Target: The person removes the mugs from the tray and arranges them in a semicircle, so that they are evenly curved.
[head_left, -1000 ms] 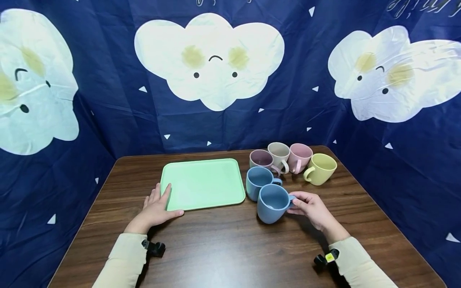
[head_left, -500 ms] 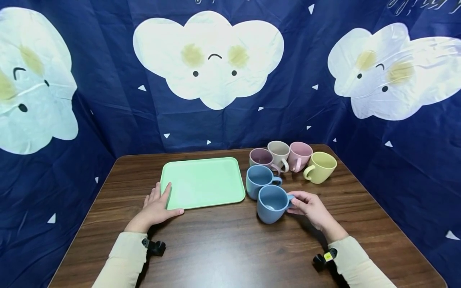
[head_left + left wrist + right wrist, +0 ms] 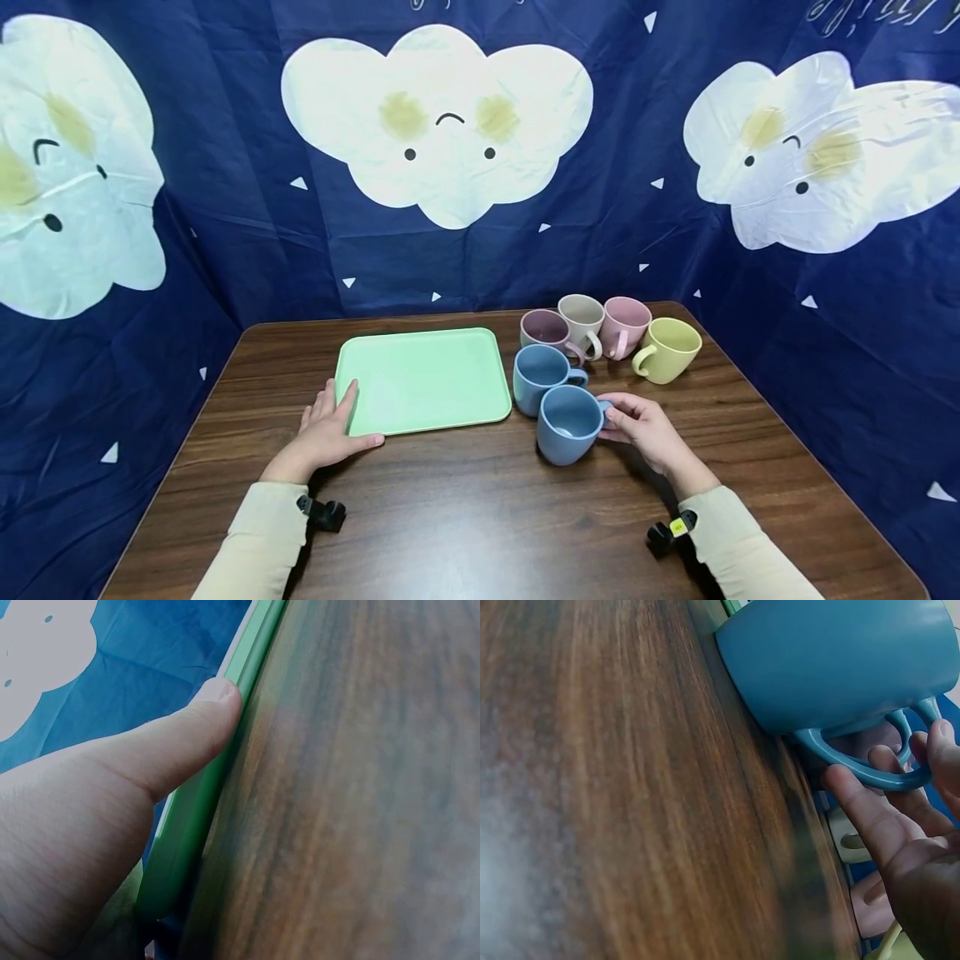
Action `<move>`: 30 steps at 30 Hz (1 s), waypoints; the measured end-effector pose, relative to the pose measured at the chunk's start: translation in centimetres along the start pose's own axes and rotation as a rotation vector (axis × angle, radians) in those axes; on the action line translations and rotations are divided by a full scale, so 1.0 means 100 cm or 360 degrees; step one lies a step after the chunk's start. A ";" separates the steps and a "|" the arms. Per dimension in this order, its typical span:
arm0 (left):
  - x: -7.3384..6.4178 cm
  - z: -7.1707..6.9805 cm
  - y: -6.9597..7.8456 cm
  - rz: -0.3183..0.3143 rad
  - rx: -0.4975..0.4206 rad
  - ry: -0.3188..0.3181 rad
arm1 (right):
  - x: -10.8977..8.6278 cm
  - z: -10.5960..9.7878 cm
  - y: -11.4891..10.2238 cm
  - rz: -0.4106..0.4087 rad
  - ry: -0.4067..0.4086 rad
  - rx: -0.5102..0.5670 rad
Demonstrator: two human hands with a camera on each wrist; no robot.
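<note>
In the head view, a blue mug (image 3: pixel 567 427) stands upright at the front of a group of mugs. My right hand (image 3: pixel 648 433) has its thumb and fingers at this mug's handle (image 3: pixel 870 774), which points right. The right wrist view shows the fingers around the handle and the thumb by its upper end. A second blue mug (image 3: pixel 534 387) stands close behind. My left hand (image 3: pixel 324 433) lies spread at the near left corner of a light green tray (image 3: pixel 423 379). In the left wrist view its thumb (image 3: pixel 187 735) rests along the tray's edge.
Behind the blue mugs stand a purple mug (image 3: pixel 542 327), a beige mug (image 3: pixel 577 321), a pink mug (image 3: pixel 628 325) and a yellow mug (image 3: pixel 667 354). All are on the brown wooden table (image 3: pixel 465 517). A blue curtain (image 3: pixel 450 267) with clouds surrounds it.
The front blue mug's handle has turned slightly away from me, and my right hand has shifted a little left with it. The left hand and tray have not moved.
</note>
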State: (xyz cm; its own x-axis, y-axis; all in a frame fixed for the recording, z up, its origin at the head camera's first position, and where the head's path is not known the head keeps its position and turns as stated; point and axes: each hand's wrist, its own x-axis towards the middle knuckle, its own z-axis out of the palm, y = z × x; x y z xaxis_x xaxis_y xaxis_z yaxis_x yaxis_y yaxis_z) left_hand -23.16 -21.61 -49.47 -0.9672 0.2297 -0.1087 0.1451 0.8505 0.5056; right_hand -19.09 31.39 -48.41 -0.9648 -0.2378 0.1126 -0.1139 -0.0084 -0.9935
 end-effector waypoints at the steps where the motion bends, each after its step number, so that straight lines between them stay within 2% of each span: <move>1: -0.001 0.000 0.001 0.0001 -0.0003 -0.0001 | 0.000 -0.001 0.000 0.0004 -0.0002 0.0000; 12: -0.002 -0.001 0.003 0.0022 -0.0016 -0.0021 | -0.003 -0.001 0.000 0.0047 0.0034 -0.0029; 18: 0.000 -0.001 0.006 0.0017 -0.0015 -0.0023 | -0.001 -0.007 -0.005 0.0084 -0.0039 -0.0029; 21: -0.002 -0.002 0.008 0.0002 -0.0010 -0.0023 | 0.005 -0.009 -0.014 0.0055 -0.0058 -0.0072; 23: -0.002 -0.004 0.011 -0.0010 0.0026 -0.0014 | 0.012 -0.008 -0.025 -0.0030 -0.0031 -0.0209; 24: -0.001 -0.006 0.013 -0.0013 0.0046 -0.0006 | 0.018 -0.007 -0.033 -0.0100 -0.0007 -0.0331; 27: 0.002 -0.016 0.025 0.0001 0.0102 0.0026 | 0.038 0.001 -0.061 -0.0278 0.0115 -0.0819; 30: 0.008 -0.035 0.042 0.0023 0.0176 0.0060 | 0.064 0.019 -0.092 -0.0341 0.0146 -0.1230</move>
